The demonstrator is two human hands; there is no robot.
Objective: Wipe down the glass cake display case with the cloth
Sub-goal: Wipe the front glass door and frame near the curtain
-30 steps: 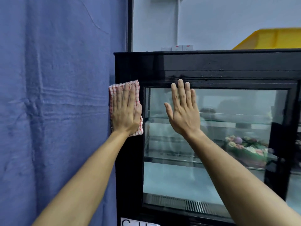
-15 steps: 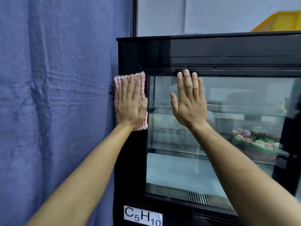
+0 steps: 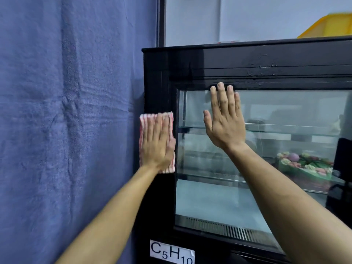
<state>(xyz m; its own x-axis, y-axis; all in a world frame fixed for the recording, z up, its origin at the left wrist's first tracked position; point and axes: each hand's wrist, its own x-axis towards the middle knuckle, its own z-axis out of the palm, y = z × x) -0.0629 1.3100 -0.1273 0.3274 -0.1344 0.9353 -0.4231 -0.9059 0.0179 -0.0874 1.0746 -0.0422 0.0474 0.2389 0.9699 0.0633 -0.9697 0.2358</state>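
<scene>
Blue fabric backdrop (image 3: pixel 66 111) is hung left of the black display case (image 3: pixel 247 60). Red-striped cloth (image 3: pixel 143 126) is pressed flat against the case's left frame post by the left hand (image 3: pixel 157 145), fingers straight. Right hand (image 3: pixel 225 121) is laid flat on the glass, fingertips at the top frame. Cake (image 3: pixel 304 166) is seen inside the case.

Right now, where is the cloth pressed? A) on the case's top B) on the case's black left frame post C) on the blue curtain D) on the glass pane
B: the left hand presses the cloth flat on the black frame post, beside the glass.
</scene>
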